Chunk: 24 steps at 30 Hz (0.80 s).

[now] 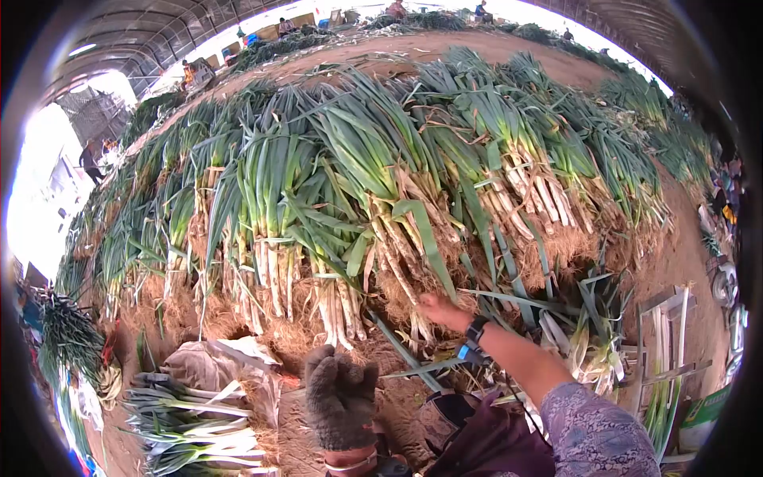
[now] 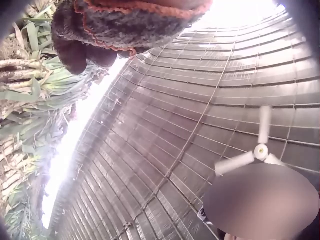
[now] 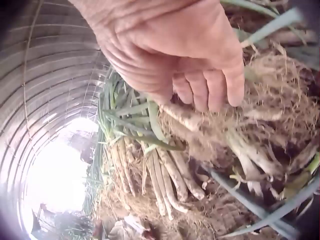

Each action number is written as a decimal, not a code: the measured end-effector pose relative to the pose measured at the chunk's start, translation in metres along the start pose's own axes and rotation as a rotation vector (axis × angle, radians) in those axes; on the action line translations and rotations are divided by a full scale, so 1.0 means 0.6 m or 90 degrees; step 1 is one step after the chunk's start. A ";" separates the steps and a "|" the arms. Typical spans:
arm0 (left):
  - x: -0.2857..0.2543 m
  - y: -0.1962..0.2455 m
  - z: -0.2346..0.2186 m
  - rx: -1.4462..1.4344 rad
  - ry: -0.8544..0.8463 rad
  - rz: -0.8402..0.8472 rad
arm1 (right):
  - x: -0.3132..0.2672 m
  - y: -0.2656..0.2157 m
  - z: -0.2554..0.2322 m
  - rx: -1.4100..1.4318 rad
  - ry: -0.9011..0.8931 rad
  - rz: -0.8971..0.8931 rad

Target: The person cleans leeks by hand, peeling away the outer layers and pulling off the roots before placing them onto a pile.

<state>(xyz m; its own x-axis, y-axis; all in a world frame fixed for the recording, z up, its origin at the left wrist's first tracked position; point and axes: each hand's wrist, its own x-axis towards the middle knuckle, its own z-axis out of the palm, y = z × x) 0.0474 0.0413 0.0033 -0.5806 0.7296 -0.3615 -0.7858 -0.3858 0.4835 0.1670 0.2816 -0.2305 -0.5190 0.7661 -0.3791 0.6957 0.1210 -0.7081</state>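
Bundles of large green onions [image 1: 270, 191] lie in a long heap, leaves up and white stalks with shaggy roots toward me. My bare right hand [image 1: 443, 312] is over the stalk ends at the front of the heap. In the right wrist view its fingers [image 3: 215, 90] are loosely bent. The visible palm has nothing in it, and the fingertips are right at a root-covered stalk [image 3: 181, 118]. My left hand [image 1: 342, 397], in a dark fuzzy glove, is raised low in front of me. Its fingers are loosely curled, with nothing visible in them.
Loose green onions [image 1: 195, 429] lie at the lower left beside a pale sack [image 1: 203, 364]. More loose leaves and stalks [image 1: 592, 338] lie right of my right hand. A wooden rack [image 1: 668, 350] holding stalks stands at the right. Other people are in the distance.
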 end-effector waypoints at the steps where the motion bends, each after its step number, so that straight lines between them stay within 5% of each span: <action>1: 0.000 -0.003 0.002 0.003 -0.010 -0.005 | 0.007 -0.004 0.015 0.007 0.023 -0.008; 2: -0.001 -0.007 0.005 0.008 -0.021 -0.009 | 0.006 -0.011 0.043 0.006 0.106 -0.034; 7: 0.003 -0.014 0.004 0.010 -0.034 -0.008 | -0.004 -0.096 -0.001 0.115 -0.152 0.009; 9: 0.006 -0.018 0.000 0.007 -0.037 -0.006 | 0.080 0.026 0.078 0.430 -0.089 -0.100; 13: 0.007 -0.027 0.005 0.002 -0.044 -0.018 | -0.149 -0.130 -0.103 0.480 -0.204 0.021; 15: 0.003 -0.036 0.013 0.013 -0.049 -0.015 | -0.241 -0.119 -0.165 0.099 -0.223 -0.328; 17: 0.000 -0.048 0.020 0.015 -0.059 -0.019 | -0.343 -0.125 -0.203 0.265 -0.279 -0.058; 21: 0.014 -0.100 0.008 0.039 -0.135 -0.098 | -0.532 -0.130 -0.282 0.472 -0.367 0.035; 24: 0.005 -0.155 0.022 0.039 -0.064 -0.207 | -0.622 -0.126 -0.325 0.510 -0.408 0.048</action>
<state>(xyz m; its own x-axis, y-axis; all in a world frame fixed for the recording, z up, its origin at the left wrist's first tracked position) 0.1219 0.0869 -0.0321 -0.2761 0.8616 -0.4260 -0.9100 -0.0918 0.4042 0.4049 0.1096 0.0807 -0.8190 0.2444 -0.5191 0.3237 -0.5500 -0.7698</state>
